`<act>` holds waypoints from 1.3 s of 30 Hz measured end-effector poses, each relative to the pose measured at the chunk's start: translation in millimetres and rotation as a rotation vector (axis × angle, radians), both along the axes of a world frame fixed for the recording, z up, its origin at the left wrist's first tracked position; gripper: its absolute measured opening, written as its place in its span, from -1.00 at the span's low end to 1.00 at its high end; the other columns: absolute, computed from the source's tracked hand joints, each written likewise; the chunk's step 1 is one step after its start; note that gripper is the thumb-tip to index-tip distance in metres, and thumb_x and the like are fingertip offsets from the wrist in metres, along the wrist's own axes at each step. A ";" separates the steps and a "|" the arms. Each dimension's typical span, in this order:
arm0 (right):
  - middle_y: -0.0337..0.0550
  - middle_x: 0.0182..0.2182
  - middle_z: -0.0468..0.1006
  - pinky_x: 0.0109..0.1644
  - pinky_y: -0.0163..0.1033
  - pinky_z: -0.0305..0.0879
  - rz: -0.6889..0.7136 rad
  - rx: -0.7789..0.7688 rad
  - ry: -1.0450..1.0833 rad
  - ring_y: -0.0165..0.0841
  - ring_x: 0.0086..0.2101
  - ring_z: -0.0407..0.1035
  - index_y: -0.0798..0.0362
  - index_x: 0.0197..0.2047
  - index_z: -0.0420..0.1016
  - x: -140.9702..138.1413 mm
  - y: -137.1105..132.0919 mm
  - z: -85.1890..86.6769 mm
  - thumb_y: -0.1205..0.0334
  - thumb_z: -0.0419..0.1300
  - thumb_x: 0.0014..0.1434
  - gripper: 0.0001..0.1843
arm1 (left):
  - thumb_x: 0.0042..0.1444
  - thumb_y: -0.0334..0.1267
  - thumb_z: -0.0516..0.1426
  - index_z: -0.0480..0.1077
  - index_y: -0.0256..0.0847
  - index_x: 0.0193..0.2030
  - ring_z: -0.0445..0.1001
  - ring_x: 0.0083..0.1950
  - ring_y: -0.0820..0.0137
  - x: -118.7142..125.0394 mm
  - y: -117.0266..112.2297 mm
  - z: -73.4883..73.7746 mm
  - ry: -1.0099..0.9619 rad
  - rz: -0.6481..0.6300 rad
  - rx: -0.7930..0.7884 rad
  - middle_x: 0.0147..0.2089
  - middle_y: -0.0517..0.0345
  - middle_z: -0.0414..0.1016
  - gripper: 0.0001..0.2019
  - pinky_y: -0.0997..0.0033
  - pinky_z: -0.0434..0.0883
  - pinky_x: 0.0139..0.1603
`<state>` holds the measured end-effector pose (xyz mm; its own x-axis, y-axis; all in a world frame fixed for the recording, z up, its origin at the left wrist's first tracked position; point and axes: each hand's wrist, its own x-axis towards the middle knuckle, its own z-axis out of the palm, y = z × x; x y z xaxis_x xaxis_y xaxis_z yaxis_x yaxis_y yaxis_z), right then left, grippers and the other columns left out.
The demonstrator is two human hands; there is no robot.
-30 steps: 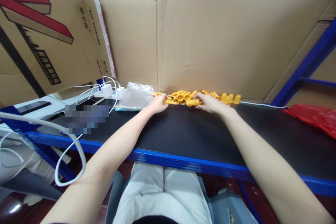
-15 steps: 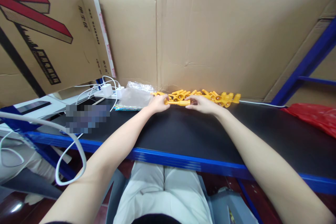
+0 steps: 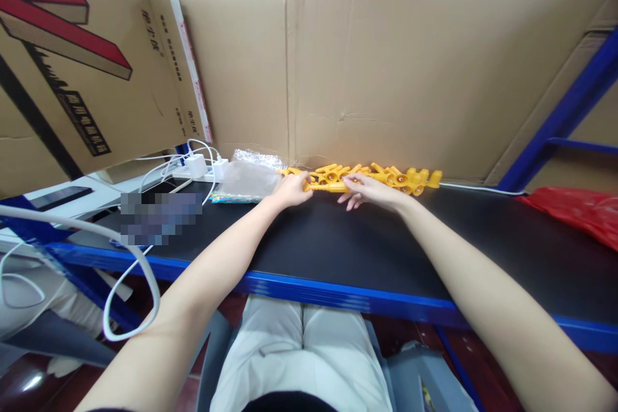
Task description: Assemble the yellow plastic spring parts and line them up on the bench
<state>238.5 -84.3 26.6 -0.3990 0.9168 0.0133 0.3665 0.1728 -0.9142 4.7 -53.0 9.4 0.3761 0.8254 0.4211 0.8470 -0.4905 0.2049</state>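
Observation:
My left hand (image 3: 293, 190) is closed around one end of a yellow plastic piece (image 3: 328, 187), long and narrow, which lies sideways in front of the pile. At its right end is my right hand (image 3: 365, 191), fingers loosely spread and pointing down-left. Whether its thumb still touches the piece I cannot tell. Behind both hands runs a heap of similar yellow plastic pieces (image 3: 405, 179), each with a cup-shaped end and a slim stem; my right hand hides part of it.
Clear plastic bags (image 3: 248, 179) lie left of my left hand. Chargers (image 3: 196, 166) and white cables sit farther left, near a blurred-out object (image 3: 161, 217). A tall cardboard sheet (image 3: 386, 77) stands behind the black tabletop (image 3: 347, 244). Red plastic (image 3: 574, 209) lies at the right.
My right hand's fingers have loosened from the right end of the yellow piece and spread apart. My left hand has stayed in place, holding it.

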 end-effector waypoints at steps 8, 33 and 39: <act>-0.01 -0.47 0.59 -0.56 -0.33 0.32 -0.024 0.021 -0.053 -0.46 -0.69 0.35 0.11 -0.34 0.30 1.9 -1.2 4.5 -0.13 0.01 0.20 -0.58 | 0.03 -0.11 0.08 0.34 -0.13 -0.08 0.46 -0.15 0.23 1.7 -2.4 1.1 0.013 0.017 0.050 -0.20 0.05 0.50 -0.69 0.28 0.36 -0.14; 0.07 -0.51 0.57 -0.62 -0.35 0.26 -0.110 -0.006 -0.075 -0.44 -0.68 0.36 0.16 -0.40 0.36 -6.4 0.9 -2.8 -0.20 -0.06 0.20 -0.45 | 0.03 -0.15 0.08 0.34 -0.11 -0.07 0.46 -0.15 0.25 4.4 -8.0 4.5 0.034 0.075 0.051 -0.19 0.06 0.51 -0.70 0.31 0.35 -0.12; 0.06 -0.59 0.54 -0.68 -0.40 0.19 -0.140 -0.025 -0.065 -0.45 -0.71 0.34 0.17 -0.48 0.35 -9.5 2.5 -5.5 -0.28 -0.11 0.16 -0.36 | 0.01 -0.15 0.08 0.34 -0.12 -0.07 0.46 -0.15 0.22 4.7 -6.7 3.4 0.022 0.064 0.054 -0.19 0.05 0.50 -0.69 0.28 0.36 -0.13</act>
<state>228.9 -81.8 21.1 -0.2662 0.9634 -0.0320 0.4439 0.0930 -0.8912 9.4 -59.7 12.8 0.3325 0.8246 0.4577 0.8812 -0.4446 0.1608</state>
